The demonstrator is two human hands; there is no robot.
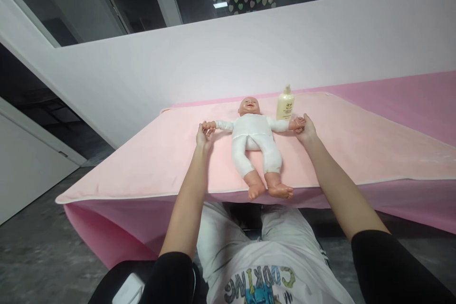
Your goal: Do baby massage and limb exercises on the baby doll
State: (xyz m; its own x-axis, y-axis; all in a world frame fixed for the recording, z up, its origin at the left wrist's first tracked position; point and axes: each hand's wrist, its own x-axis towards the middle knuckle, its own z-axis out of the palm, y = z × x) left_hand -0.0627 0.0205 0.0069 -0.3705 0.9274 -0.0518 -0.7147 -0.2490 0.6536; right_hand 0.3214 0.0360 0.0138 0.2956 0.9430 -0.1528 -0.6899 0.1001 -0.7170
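We have both hands on the doll (252, 126), which lies on its back at the centre of the frame, its head toward the top and its feet at the near edge of the peach cloth (174, 156). Our left hand (205, 136), left of centre, pinches the doll's hand on that side between thumb and fingers, the other fingers loosely curled. Our right hand (306, 129), right of centre, has the doll's other hand in a similar light grip; how firmly either one presses, we cannot tell.

As far as we can judge, the work is partway in: the doll is laid out, and both its arms are drawn straight out to the sides. We have no hand on its legs, which lie apart and slightly bent, so any handling of them seems separate from this step. The pump bottle (285, 106) stands upright just beyond the doll's arm, right of centre, out of our grasp; whether any of its contents have been used, we cannot tell.
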